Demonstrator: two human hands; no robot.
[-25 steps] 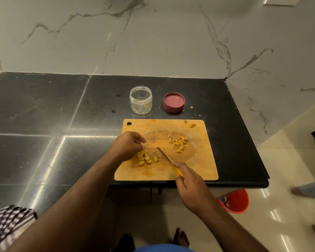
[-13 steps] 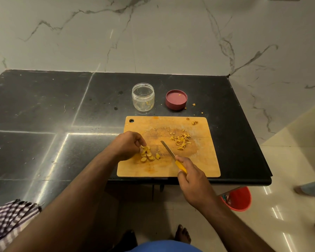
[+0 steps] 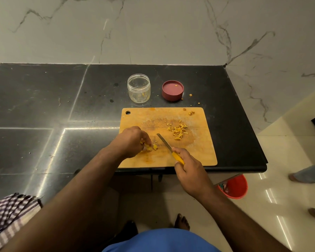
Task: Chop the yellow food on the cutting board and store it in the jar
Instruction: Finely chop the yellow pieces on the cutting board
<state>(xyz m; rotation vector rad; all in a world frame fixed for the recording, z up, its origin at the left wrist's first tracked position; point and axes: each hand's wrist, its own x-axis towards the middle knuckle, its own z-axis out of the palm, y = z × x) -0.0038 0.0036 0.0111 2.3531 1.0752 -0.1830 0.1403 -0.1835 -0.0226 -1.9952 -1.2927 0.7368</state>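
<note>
Head view. On the cutting board (image 3: 198,157), the left hand (image 3: 132,141) curls its fingers over a cluster of yellow slices (image 3: 151,147) near the board's left side, pinching them together. The right hand (image 3: 190,170) grasps the yellow-handled knife (image 3: 168,147), blade angled just right of the slices. Good practice here: bunch the slices tightly, tuck the fingertips back, and cut in short strokes. Finished yellow slivers (image 3: 178,130) lie right of the board's centre, thin and irregular. Beyond the board's far edge stands the open jar (image 3: 139,88), nearly empty, its lid (image 3: 172,90) alongside.
</note>
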